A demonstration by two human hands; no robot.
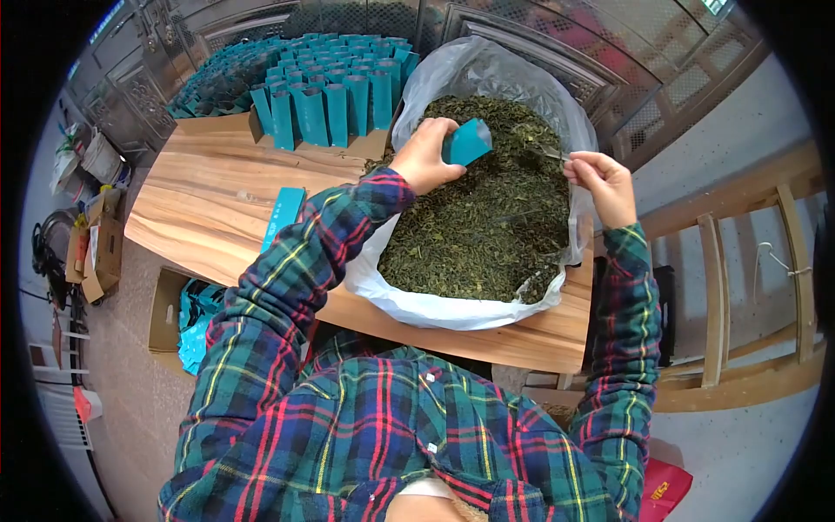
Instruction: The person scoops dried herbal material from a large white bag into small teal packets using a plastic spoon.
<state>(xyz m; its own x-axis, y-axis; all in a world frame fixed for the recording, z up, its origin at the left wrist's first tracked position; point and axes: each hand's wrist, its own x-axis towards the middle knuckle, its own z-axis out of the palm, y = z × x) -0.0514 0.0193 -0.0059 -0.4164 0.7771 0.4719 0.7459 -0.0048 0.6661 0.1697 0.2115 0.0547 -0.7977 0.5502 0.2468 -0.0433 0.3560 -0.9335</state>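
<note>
Teal pouch (468,144): above the far half of the plastic bag (435,311), in the left hand; its long axis leans from the palm toward the bag's right side, with what looks like its mouth facing that way.
Left hand (426,157): grasping the pouch, thumb on the near side and fingers on the far side, reaching in over the bag's left part.
Right hand (604,183): at the bag's right rim, fingertips pinched on a slim tool.
Slim tool (554,154): pointing inward from the bag's right rim, toward the pouch; its far end is hard to make out.
Pouch to tool: apart, with leaves below the gap. The tool lies to the right of the pouch and slightly nearer the person; this gap seems the relation that counts. The left hand is the nearer one to the pouch, the right hand well off to its side.
Loose dry leaves (470,235): filling the bag broadly, beneath both the pouch and the tool.
Flat teal pouch (283,213): on the wooden table (187,191), left of the bag, partly behind the left sleeve.
Upright pouches (357,104): in crowded rows beyond and left of the bag.
Carton (163,315): below the table, well left of the bag, holding more teal pieces.
</note>
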